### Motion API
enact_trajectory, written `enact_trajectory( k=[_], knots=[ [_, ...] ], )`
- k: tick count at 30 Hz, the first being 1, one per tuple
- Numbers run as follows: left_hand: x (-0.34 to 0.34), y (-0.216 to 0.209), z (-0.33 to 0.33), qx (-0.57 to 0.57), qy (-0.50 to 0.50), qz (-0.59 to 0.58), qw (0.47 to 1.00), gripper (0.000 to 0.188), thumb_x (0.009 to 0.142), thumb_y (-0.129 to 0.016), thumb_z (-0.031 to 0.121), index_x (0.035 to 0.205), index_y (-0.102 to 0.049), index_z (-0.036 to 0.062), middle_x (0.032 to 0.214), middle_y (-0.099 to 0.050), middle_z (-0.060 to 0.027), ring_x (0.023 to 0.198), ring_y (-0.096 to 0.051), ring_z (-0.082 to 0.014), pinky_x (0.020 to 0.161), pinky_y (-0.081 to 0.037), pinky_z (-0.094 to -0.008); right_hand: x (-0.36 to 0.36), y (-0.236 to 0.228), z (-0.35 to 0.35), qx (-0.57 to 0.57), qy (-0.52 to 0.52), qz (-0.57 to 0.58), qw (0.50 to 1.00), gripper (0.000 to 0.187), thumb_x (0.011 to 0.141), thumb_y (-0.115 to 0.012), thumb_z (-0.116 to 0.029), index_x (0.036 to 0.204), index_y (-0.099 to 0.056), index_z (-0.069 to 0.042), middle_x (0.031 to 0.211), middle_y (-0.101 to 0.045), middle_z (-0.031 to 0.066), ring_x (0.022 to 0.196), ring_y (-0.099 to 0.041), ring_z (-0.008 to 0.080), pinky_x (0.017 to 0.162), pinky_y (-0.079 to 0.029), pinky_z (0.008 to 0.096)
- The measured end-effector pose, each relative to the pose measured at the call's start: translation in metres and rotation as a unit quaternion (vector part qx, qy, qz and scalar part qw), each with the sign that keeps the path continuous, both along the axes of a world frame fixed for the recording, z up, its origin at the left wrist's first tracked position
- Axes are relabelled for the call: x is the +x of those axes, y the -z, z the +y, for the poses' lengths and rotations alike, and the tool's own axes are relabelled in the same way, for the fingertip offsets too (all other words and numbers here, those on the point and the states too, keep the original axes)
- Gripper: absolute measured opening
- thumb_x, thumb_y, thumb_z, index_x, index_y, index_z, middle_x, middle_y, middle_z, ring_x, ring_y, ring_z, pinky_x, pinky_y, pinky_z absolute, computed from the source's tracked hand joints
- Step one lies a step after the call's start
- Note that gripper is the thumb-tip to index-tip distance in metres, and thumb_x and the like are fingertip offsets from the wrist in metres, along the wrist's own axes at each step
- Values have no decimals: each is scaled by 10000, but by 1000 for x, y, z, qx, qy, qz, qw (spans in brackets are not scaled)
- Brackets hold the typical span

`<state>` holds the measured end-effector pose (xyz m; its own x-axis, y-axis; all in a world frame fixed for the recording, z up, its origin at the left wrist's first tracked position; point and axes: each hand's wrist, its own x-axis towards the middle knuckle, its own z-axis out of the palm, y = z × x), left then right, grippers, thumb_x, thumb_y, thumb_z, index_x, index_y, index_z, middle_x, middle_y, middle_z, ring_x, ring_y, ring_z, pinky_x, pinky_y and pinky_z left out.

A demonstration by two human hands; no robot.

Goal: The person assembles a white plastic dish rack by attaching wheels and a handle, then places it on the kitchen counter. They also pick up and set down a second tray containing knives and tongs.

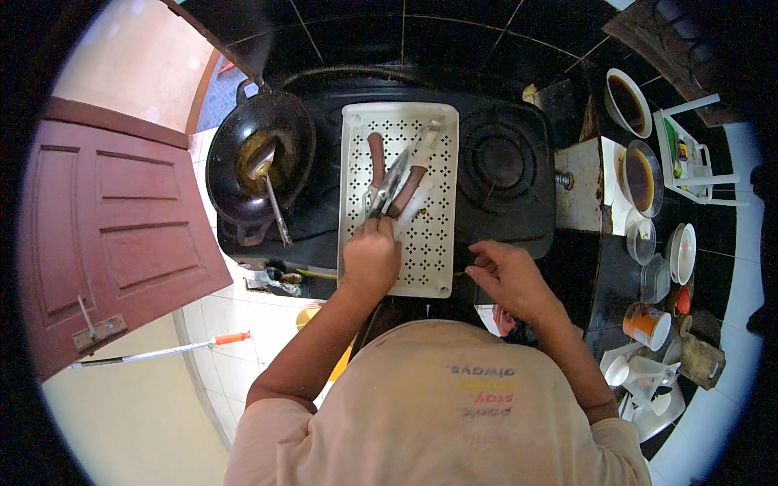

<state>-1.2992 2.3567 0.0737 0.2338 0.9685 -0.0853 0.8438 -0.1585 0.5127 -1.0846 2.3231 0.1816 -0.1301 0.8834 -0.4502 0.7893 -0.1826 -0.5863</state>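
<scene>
A white perforated tray lies lengthwise over the middle of the black stove. My left hand reaches over its near half, fingers closed at the near end of a shiny metal utensil, blurred and partly covered. Beside the utensil are two brown handles, one upright on the left and one slanting on the right. A pale-handled tool slants toward the tray's far end. Off the tray's near right corner, my right hand hovers with loosely bent fingers, parted and holding nothing.
Left on the stove sits a dark wok with a metal ladle in it. A bare burner is at right. Bowls of dark liquid and plastic containers line the right counter. A reddish door stands left.
</scene>
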Motion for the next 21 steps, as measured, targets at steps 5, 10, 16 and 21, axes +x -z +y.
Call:
enact_trajectory(
  k=[5,10,16,21],
  knots=[
    [2,10,-1,84,-4,-51,995,252,734,-640,19,980,-587,7,854,-622,-150,763,-642,-289,683,-523,-384,10,4,-2,8,-3,12,1000,370,815,-672,-212,1097,-601,16,936,-657,205,830,-653,330,748,-518,391],
    [7,-28,6,-101,-124,-470,868,240,784,-681,-45,1000,-598,17,784,-631,-67,693,-590,-94,588,-476,-223,19,-11,3,-13,56,75,995,367,823,-692,-194,1117,-596,3,933,-660,173,793,-651,229,747,-519,327],
    [37,-97,-27,-85,2,-492,866,268,764,-722,7,1002,-599,-11,915,-644,-95,786,-644,-149,685,-547,-295,-3,-24,8,-25,123,388,913,386,877,-658,-197,1203,-555,-19,989,-646,72,857,-619,155,788,-516,294],
    [35,-69,-42,-24,53,-430,901,250,717,-758,69,904,-611,-8,862,-649,-140,809,-652,-254,691,-536,-351,-7,-22,4,-66,194,299,932,253,933,-574,-202,1083,-576,3,823,-654,81,736,-636,128,659,-530,267]
  ],
)
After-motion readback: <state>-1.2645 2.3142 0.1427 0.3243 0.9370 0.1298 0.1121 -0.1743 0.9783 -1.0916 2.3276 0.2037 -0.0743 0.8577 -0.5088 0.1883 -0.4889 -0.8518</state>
